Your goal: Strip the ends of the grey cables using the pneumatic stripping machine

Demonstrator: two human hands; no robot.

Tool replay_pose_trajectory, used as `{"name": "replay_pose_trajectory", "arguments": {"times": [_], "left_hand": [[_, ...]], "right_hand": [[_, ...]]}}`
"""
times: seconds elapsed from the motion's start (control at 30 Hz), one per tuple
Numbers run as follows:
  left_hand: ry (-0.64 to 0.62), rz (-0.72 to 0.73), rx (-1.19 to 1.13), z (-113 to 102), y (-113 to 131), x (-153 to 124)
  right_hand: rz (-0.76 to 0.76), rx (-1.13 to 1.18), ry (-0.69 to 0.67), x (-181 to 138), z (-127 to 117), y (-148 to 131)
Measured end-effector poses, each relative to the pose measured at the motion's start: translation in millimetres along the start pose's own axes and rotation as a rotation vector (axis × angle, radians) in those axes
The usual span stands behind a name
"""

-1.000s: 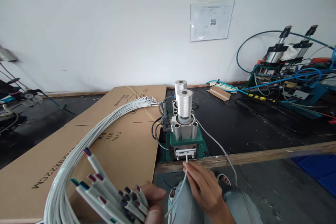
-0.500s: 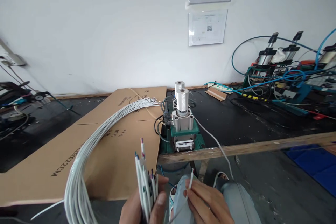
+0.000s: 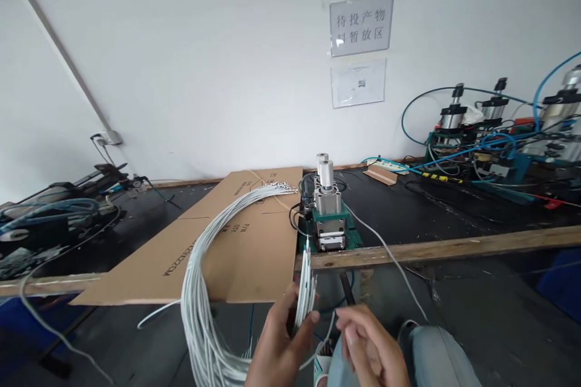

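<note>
My left hand [image 3: 285,341] is wrapped round a bunch of white cable ends [image 3: 305,293], which stand up out of the fist with small coloured wire tips. To its right, my right hand [image 3: 374,344] has its fingers pinched together around the end of a single white cable [image 3: 327,334] that curves up from below the left hand. The fingers partly hide that cable's tip. A thick loop of white cables [image 3: 200,272] sweeps over the cardboard sheet [image 3: 254,260] and hangs off the table edge towards my left hand.
A small pneumatic press [image 3: 329,208] stands at the table's front edge, just beyond my hands. More machines [image 3: 458,127] with blue hoses are at the right, and another machine [image 3: 91,193] at the left. A wooden edge [image 3: 431,248] borders the black table.
The view has tilted up and shifted left. My left hand still holds the cable bunch, now more upright beside the press. My right hand's cable tip, clearly visible before, is partly hidden.
</note>
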State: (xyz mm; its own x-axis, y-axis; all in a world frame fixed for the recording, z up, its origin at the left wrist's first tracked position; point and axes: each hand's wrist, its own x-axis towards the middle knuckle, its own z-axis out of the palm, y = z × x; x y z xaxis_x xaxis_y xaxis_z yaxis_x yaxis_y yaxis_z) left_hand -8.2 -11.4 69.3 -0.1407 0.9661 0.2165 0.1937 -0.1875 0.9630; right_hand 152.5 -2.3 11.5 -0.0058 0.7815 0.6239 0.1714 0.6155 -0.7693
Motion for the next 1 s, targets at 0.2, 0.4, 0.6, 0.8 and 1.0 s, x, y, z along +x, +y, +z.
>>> {"name": "replay_pose_trajectory", "arguments": {"times": [0.2, 0.4, 0.6, 0.8, 1.0], "left_hand": [[-0.079, 0.041, -0.071, 5.8, -0.3, 0.7], [-0.118, 0.013, -0.064, 12.4, -1.1, -9.3], [-0.050, -0.007, -0.118, 12.4, -2.8, -15.8], [0.028, 0.073, -0.067, 5.7, 5.2, -26.3], [0.002, -0.017, 0.040, -5.2, 10.7, -32.9]], "right_hand": [[0.214, 0.363, -0.193, 40.9, 10.7, -25.6], [0.314, 0.500, -0.239, 26.6, 15.3, -14.1], [0.347, 0.615, -0.151, 16.5, 21.5, -22.4], [0.373, 0.674, -0.020, -1.6, 32.0, -19.9], [0.379, 0.627, -0.105, -22.1, 31.4, -22.2]]}}
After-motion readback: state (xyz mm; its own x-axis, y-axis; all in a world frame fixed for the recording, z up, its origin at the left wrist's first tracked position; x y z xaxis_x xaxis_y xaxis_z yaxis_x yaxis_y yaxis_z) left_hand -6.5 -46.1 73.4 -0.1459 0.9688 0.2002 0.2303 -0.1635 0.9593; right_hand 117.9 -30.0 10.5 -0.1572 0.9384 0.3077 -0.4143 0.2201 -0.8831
